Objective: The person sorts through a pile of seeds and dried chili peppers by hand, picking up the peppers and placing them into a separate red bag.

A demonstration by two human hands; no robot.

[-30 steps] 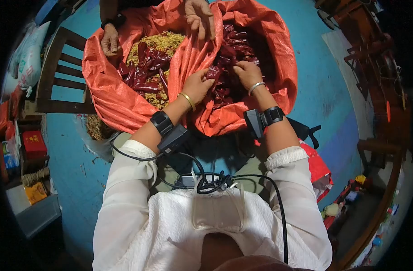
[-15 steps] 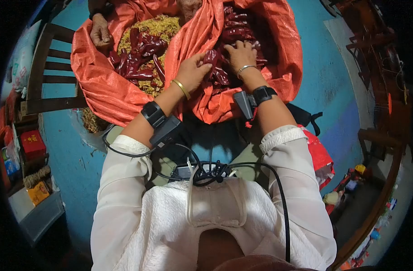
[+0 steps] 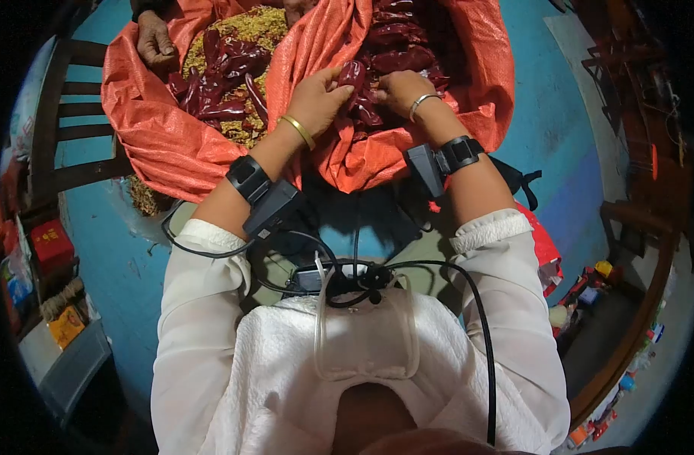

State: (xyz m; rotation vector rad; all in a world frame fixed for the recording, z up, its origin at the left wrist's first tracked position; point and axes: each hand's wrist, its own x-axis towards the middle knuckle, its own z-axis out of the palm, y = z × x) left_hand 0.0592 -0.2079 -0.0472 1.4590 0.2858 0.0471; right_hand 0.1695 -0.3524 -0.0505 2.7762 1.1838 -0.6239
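My left hand (image 3: pixel 320 98), with a gold bangle at the wrist, is closed on a dark red, shiny pepper (image 3: pixel 352 76). To its right my right hand (image 3: pixel 405 92), wearing a silver bracelet, has its fingers bent together over the peppers; what they grip, if anything, is hidden. Both hands are at the near side of an orange woven sack (image 3: pixel 485 68) that holds many dark red peppers (image 3: pixel 402 60). Left of it, the other orange sack (image 3: pixel 146 129) holds yellow crumbly material (image 3: pixel 267 34) with red peppers on top.
Another person's hand (image 3: pixel 156 43) rests by the left sack's rim, and their other hand (image 3: pixel 297 9) is at the top edge. A wooden chair (image 3: pixel 47 121) stands at the left. Black cables (image 3: pixel 480 318) hang across my lap. Wooden furniture (image 3: pixel 650 227) stands at the right.
My right hand has drawn back toward me and its spread fingers have bent together. My left hand keeps the pepper. The view has shifted slightly, and the other person's left-side hand sits higher.
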